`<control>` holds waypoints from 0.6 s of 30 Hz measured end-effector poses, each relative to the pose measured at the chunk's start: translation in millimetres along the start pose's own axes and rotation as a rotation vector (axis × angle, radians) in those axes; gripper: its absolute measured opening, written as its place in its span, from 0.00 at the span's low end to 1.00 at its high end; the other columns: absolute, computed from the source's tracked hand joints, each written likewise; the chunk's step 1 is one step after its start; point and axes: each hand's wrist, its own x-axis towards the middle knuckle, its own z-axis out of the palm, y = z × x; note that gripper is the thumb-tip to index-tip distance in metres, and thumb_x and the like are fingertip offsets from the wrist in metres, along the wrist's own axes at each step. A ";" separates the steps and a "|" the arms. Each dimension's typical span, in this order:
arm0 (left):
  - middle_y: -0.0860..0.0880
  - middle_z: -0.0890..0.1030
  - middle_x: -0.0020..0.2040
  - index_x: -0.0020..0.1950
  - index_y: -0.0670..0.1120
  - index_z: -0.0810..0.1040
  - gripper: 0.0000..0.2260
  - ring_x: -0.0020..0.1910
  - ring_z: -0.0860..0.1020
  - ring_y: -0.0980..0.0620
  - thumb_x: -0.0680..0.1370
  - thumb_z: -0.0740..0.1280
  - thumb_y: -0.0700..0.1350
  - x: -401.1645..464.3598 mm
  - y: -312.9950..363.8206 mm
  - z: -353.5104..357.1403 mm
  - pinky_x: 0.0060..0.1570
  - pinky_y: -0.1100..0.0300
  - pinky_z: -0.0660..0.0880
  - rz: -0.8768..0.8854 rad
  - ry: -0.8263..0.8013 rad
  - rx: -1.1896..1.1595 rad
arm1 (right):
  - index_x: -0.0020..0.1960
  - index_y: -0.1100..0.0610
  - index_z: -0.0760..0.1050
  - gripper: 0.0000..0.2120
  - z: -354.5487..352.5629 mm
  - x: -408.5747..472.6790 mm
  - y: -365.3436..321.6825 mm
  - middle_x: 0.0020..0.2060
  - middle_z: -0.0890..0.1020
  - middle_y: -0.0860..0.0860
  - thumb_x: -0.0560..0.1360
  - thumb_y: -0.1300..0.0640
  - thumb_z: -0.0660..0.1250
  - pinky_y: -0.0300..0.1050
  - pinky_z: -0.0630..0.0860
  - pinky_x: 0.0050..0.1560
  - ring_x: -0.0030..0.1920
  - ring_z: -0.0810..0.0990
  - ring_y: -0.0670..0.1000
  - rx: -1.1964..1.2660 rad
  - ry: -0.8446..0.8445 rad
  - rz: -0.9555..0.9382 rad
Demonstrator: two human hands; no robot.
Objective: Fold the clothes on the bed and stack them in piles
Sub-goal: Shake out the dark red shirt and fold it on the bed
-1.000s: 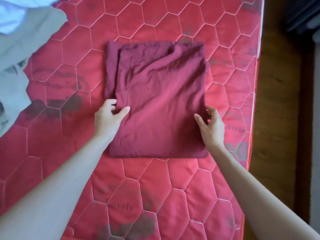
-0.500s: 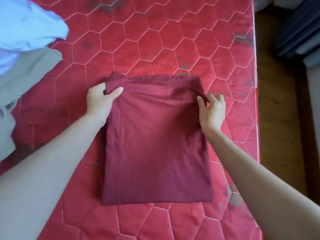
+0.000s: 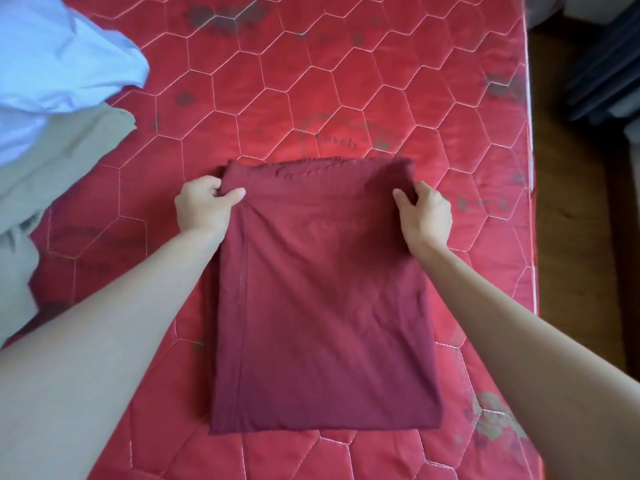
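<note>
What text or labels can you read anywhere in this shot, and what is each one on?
Grey cursive word, upside down to the camera, perhaps "lovely", too blurred to be sure: printed on the red mattress beyond the maroon garment.
Grey marks by the right hand: unreadable.
The clothes show no readable text.

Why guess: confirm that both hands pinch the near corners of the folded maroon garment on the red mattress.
Wrong in one respect: the head view shows the left hand and right hand pinching the far corners of the folded maroon garment, not the near ones. It does lie on the red mattress.
</note>
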 end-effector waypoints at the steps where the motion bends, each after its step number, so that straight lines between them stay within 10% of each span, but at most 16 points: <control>1: 0.54 0.68 0.21 0.29 0.46 0.66 0.19 0.26 0.61 0.53 0.70 0.74 0.47 2.6 -0.4 -0.5 0.27 0.64 0.61 -0.007 0.036 -0.028 | 0.34 0.55 0.59 0.20 -0.4 1.0 -0.8 0.28 0.66 0.47 0.78 0.50 0.64 0.46 0.59 0.37 0.38 0.68 0.58 -0.008 0.004 -0.015; 8: 0.41 0.83 0.44 0.47 0.40 0.80 0.08 0.46 0.79 0.42 0.75 0.70 0.45 -6.7 -21.2 -3.0 0.47 0.53 0.72 -0.092 0.096 0.134 | 0.64 0.58 0.73 0.19 1.7 -9.3 -1.2 0.58 0.77 0.54 0.77 0.48 0.66 0.45 0.68 0.53 0.60 0.74 0.55 0.034 -0.062 -0.061; 12: 0.40 0.80 0.54 0.55 0.42 0.80 0.13 0.55 0.76 0.40 0.77 0.67 0.50 -19.5 -19.3 -7.2 0.55 0.52 0.70 -0.104 0.094 0.150 | 0.56 0.60 0.71 0.18 1.1 -37.5 14.0 0.53 0.77 0.55 0.77 0.47 0.66 0.47 0.66 0.48 0.55 0.75 0.57 0.039 -0.052 -0.023; 18: 0.47 0.67 0.30 0.35 0.40 0.67 0.19 0.34 0.65 0.46 0.76 0.68 0.52 -69.3 -24.2 -18.1 0.33 0.52 0.60 -0.092 -0.048 0.127 | 0.39 0.57 0.60 0.20 -3.3 -82.9 41.9 0.34 0.70 0.51 0.77 0.45 0.66 0.48 0.62 0.39 0.40 0.69 0.58 0.011 -0.128 0.008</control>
